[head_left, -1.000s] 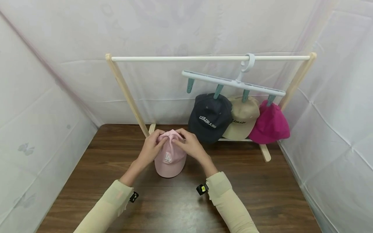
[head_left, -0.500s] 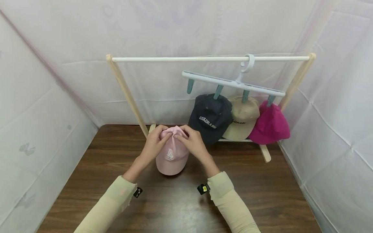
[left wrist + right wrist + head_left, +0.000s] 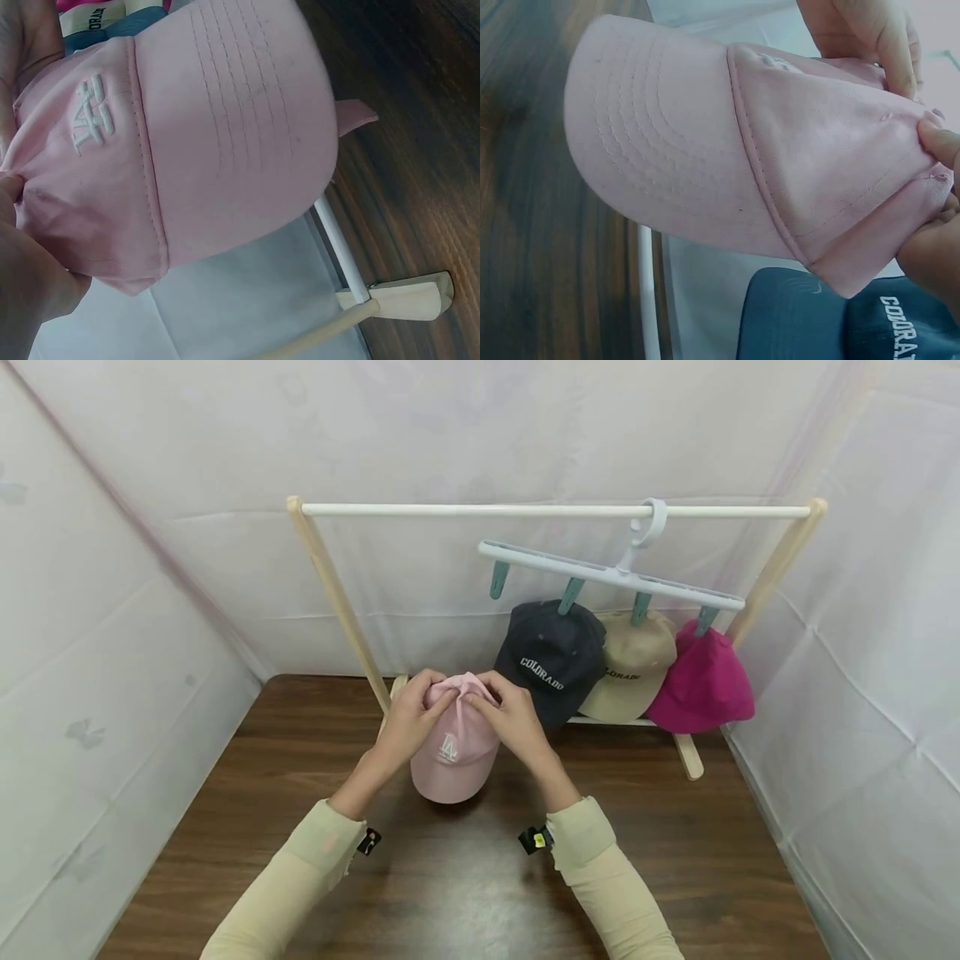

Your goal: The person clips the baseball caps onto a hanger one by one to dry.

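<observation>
A light pink baseball cap (image 3: 450,768) with a white LA emblem is held up in front of the rack, brim toward me. My left hand (image 3: 411,717) pinches the left side of its crown. On the opposite side my right hand (image 3: 517,720) pinches the fabric too, and the crown's top is gathered into folds between the thumbs. The right wrist view shows the cap's brim (image 3: 645,135) hanging over the table, with a thumb pressed into the crown. Up close in the left wrist view, the LA emblem (image 3: 93,114) faces the camera.
A pale blue hanger (image 3: 611,575) hangs tilted from the white rail (image 3: 480,511) of a wooden rack. Its green clips carry a dark Colorado cap (image 3: 551,652), a beige cap (image 3: 630,660) and a magenta cap (image 3: 703,681). The leftmost clip (image 3: 498,580) holds nothing.
Both hands have lifted the pink cap slightly, away from me and a little right, toward the rack. Their grip on the crown looks the same. The head view has shifted slightly.
</observation>
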`<act>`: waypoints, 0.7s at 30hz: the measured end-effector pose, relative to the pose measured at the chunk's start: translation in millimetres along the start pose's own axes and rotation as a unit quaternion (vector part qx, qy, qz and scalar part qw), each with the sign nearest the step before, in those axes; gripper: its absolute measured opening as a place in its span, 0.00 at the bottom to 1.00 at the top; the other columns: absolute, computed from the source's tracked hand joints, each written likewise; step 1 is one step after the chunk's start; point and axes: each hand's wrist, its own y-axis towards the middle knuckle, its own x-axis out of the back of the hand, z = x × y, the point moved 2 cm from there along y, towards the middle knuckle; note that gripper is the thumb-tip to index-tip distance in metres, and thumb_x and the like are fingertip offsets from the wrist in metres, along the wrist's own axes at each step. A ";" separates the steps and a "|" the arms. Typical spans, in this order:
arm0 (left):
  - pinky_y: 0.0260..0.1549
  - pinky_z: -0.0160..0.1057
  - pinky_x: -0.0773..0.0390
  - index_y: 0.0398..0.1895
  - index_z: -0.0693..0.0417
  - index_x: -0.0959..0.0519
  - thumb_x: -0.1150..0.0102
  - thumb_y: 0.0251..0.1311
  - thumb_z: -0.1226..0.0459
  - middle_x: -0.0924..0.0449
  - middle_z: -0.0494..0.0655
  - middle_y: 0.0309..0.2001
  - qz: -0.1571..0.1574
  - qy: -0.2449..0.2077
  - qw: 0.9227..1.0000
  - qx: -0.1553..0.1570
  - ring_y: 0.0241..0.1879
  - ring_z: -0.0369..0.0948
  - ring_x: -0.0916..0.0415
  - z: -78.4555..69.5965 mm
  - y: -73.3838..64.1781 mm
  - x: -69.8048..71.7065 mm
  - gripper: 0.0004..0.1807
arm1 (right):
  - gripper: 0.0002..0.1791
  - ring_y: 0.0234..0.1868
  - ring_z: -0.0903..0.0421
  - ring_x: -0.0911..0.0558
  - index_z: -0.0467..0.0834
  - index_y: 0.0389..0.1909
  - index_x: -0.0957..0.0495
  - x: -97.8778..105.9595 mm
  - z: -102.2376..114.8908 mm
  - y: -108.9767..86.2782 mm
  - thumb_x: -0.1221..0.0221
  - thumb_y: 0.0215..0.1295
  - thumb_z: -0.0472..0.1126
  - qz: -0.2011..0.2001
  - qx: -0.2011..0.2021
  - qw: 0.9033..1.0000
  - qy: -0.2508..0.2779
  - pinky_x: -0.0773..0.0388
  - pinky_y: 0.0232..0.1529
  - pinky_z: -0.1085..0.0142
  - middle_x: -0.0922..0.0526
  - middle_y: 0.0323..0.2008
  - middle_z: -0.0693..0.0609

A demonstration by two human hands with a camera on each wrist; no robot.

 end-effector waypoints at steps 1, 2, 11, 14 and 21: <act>0.32 0.34 0.28 0.40 0.59 0.21 0.33 0.65 0.67 0.17 0.52 0.39 0.000 -0.002 1.000 -0.003 0.36 0.41 0.25 -0.5 0.8 0.0 0.07 | 0.09 0.34 0.58 0.22 0.43 0.46 0.17 1.2 0.4 0.4 0.34 0.68 0.40 0.002 0.000 1.000 0.000 0.25 0.34 0.69 0.14 0.38 0.51; 0.33 0.33 0.27 0.40 0.59 0.21 0.33 0.65 0.67 0.17 0.51 0.39 0.001 -0.003 1.000 -0.006 0.36 0.41 0.25 -0.7 1.5 0.2 0.07 | 0.09 0.35 0.58 0.22 0.43 0.47 0.17 2.5 0.7 0.9 0.34 0.69 0.40 0.002 0.002 1.000 0.001 0.25 0.34 0.69 0.14 0.38 0.50; 0.40 0.43 0.32 0.41 0.57 0.18 0.29 0.61 0.64 0.15 0.49 0.40 -0.001 0.031 0.998 -0.051 0.37 0.44 0.20 -4.7 10.4 0.9 0.09 | 0.09 0.43 0.56 0.18 0.42 0.48 0.17 17.6 -0.2 5.3 0.35 0.69 0.39 -0.015 -0.013 1.000 0.003 0.21 0.42 0.67 0.13 0.44 0.48; 0.36 0.42 0.30 0.40 0.57 0.17 0.28 0.59 0.66 0.15 0.49 0.38 -0.009 0.033 0.997 -0.069 0.33 0.43 0.20 -4.3 12.5 0.8 0.09 | 0.10 0.42 0.55 0.18 0.42 0.49 0.18 20.3 0.7 5.3 0.35 0.70 0.38 -0.016 -0.017 1.000 0.011 0.20 0.42 0.68 0.13 0.43 0.48; 0.27 0.32 0.27 0.39 0.59 0.17 0.31 0.63 0.67 0.15 0.49 0.36 -0.026 0.012 0.997 -0.073 0.29 0.39 0.23 -7.7 17.9 -0.2 0.06 | 0.10 0.44 0.54 0.18 0.41 0.49 0.18 19.1 6.0 8.8 0.35 0.70 0.38 -0.034 -0.020 0.998 0.041 0.21 0.44 0.68 0.14 0.44 0.46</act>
